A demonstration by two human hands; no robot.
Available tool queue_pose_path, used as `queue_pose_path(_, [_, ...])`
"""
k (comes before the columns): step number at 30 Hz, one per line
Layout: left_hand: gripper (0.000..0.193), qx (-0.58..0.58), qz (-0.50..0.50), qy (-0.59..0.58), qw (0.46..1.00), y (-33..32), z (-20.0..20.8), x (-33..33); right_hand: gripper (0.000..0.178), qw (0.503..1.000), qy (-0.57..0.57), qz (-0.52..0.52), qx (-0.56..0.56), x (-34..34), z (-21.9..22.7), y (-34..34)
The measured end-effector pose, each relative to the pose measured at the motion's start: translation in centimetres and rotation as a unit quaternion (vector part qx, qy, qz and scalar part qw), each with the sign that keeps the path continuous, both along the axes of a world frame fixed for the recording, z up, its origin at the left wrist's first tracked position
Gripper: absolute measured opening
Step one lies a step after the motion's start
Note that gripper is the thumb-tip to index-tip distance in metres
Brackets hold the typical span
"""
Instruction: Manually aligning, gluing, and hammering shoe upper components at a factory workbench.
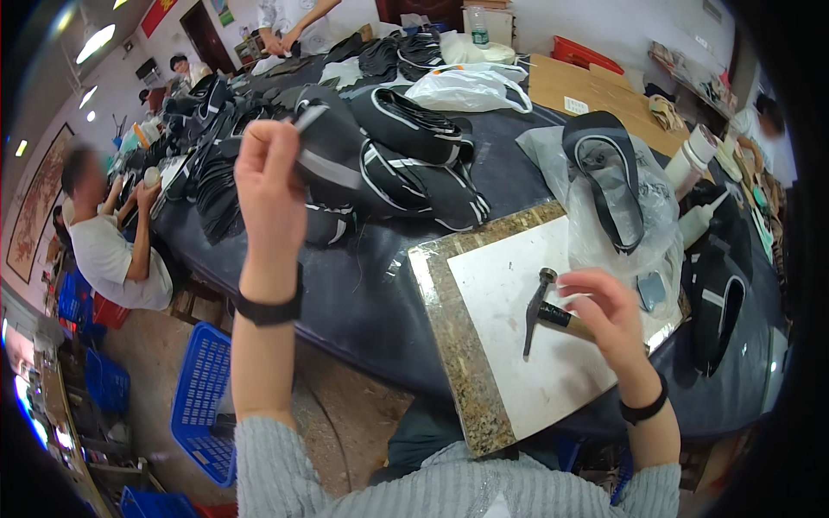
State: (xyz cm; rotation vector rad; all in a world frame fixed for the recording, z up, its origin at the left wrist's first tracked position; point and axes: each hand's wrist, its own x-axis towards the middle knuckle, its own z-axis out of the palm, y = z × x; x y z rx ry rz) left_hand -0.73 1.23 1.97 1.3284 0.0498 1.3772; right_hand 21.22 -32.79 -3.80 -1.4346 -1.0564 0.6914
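My left hand (272, 177) is raised over the near side of the table, its fingers pinched on a black fabric shoe upper (332, 155) with grey strips. The piece is smeared by motion, and its outline blends into the dark pile behind. My right hand (609, 315) hovers over a hammer (537, 312), fingers loosely curled and apart, with nothing visible in them. The hammer lies on a white sheet (492, 285) on a speckled stone slab (440, 324). Its wooden handle passes under my right hand and is partly hidden.
Stacked black shoe uppers (414, 155) cover the table's far side. A single upper (604, 164) lies on clear plastic at the right, near a white squeeze bottle (701, 216). A blue basket (203, 401) stands on the floor at left. A seated person (121, 242) works at the left.
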Motion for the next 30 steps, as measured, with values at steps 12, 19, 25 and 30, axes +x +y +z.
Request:
queue_pose_path(12, [0.008, 0.173, -0.107, 0.306, 0.93, -17.7, -4.2, 0.2, 0.017, 0.877, 0.449, 0.011, 0.169, -8.7, -1.9, 2.5])
queue_pose_path(19, [0.014, 0.467, 0.057, 0.326, 0.82, -19.7, -3.0, -0.2, 0.017, 0.942, 0.294, 0.003, 0.163, -9.7, -2.4, -0.7])
queue_pose_path(25, [0.009, 0.381, -0.028, 0.404, 0.831, -19.9, -2.9, -0.9, 0.019, 0.961, 0.252, 0.004, 0.117, -9.6, -2.8, -1.5])
queue_pose_path(30, [0.008, 0.347, -0.071, 0.378, 0.855, -19.7, -2.9, -0.9, 0.018, 0.972, 0.211, -0.012, 0.103, -9.9, -2.1, -1.7])
